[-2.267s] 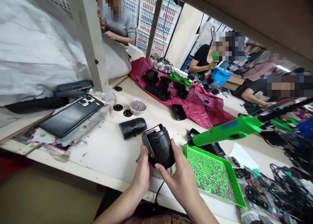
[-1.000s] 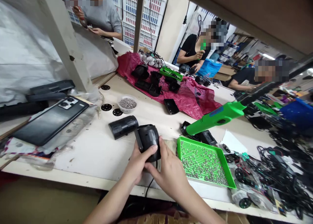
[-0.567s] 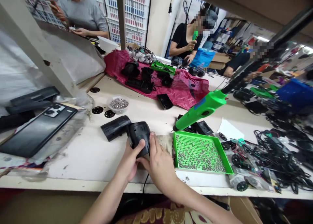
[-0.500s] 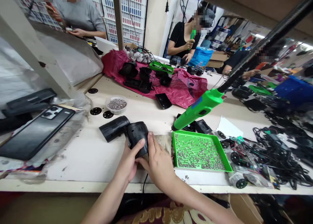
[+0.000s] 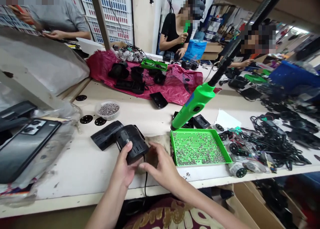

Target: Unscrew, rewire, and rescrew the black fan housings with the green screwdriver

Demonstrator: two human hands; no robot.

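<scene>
My left hand (image 5: 124, 167) grips a black slotted plastic housing (image 5: 132, 143) by its lower left side, thumb on top. A black cable (image 5: 145, 179) hangs down beside it over the table edge. Just right of the housing, my right hand (image 5: 160, 162) is held with fingers and thumb apart and nothing between them. Another black housing (image 5: 106, 135) lies against the held one on the left. To the right sits a green tray (image 5: 228, 158) of small screws, with a green electric screwdriver (image 5: 193, 105) hanging tip down at its back left corner.
A bowl (image 5: 115, 115) of small metal parts stands beyond the housings, near black discs (image 5: 86, 119). A phone (image 5: 30, 145) lies at the left. Tangled cables (image 5: 270, 142) spread at the right. Black parts rest on a pink plastic sheet (image 5: 185, 78). Several people work across the table.
My right hand has come off the housing and opened. The housing has turned in my left hand, showing its slotted end. The whole view has shifted, moving the table's contents left in the picture.
</scene>
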